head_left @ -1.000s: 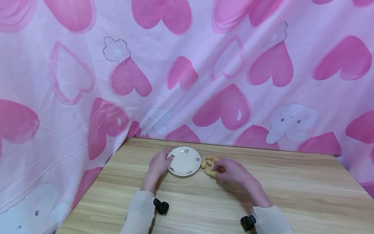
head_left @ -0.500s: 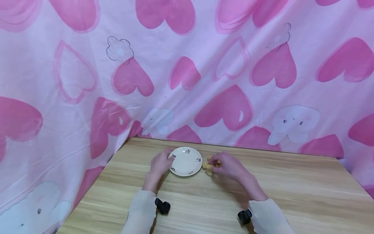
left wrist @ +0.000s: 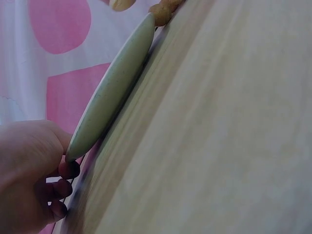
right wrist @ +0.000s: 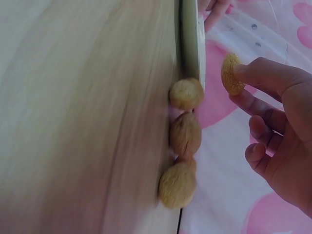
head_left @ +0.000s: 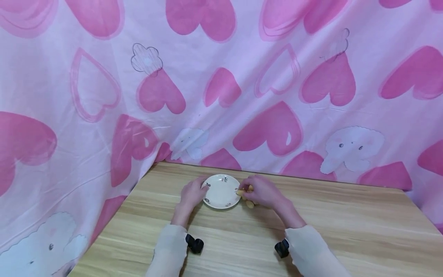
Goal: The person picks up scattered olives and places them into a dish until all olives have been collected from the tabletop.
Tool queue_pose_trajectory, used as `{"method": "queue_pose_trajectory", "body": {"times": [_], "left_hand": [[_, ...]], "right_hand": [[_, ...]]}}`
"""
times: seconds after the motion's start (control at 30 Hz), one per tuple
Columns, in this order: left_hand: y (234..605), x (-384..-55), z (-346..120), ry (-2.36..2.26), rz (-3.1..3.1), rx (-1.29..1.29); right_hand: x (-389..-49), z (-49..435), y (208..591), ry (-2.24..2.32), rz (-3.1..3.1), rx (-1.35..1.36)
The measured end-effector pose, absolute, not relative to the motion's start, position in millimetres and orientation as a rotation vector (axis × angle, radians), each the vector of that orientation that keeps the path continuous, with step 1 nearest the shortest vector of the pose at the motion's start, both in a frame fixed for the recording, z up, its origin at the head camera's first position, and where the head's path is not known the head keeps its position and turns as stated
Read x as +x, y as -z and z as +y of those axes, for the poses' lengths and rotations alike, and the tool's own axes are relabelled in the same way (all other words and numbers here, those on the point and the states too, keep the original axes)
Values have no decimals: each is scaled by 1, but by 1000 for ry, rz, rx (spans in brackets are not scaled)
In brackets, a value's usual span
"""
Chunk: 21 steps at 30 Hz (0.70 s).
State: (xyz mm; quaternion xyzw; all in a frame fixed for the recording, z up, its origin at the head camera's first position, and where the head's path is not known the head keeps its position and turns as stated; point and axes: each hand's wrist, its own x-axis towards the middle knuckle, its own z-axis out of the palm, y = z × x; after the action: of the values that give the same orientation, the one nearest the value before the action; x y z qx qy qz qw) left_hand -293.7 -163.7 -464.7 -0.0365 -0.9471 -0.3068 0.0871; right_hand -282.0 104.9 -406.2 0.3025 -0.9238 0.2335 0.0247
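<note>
A round white plate (head_left: 220,194) with small dark and red motifs lies on the table. My left hand (head_left: 192,195) holds its left edge, thumb over the rim and fingertips (left wrist: 69,169) at the underside. Between thumb and index finger, my right hand (head_left: 263,191) pinches an unshelled peanut (right wrist: 231,74), which overlaps the plate's right rim in the head view. Several more peanuts (right wrist: 185,134) rest on the wood beside that rim, partly hidden under the right hand in the head view.
The wooden table (head_left: 235,238) carries all of this. Behind it and along its left side hangs a pink cloth (head_left: 263,77) with hearts. A small black camera (head_left: 194,244) is strapped to the left wrist, another black camera (head_left: 282,248) to the right.
The right hand has lifted a peanut from the group and moved left to the plate's right rim. The left hand stays on the plate, and the whole view has shifted slightly.
</note>
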Motion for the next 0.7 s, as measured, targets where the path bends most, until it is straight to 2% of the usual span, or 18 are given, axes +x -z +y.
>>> {"method": "queue_pose_trajectory", "body": {"times": [0.3,0.7], "left_hand": [[462,-293,-162,917,-2837,-85],[464,-293,-163,917,-2828,-74]], "right_hand": [[-292,84,401,-670,-2899,901],[-316,61,408,-577,-2866,1011]]}}
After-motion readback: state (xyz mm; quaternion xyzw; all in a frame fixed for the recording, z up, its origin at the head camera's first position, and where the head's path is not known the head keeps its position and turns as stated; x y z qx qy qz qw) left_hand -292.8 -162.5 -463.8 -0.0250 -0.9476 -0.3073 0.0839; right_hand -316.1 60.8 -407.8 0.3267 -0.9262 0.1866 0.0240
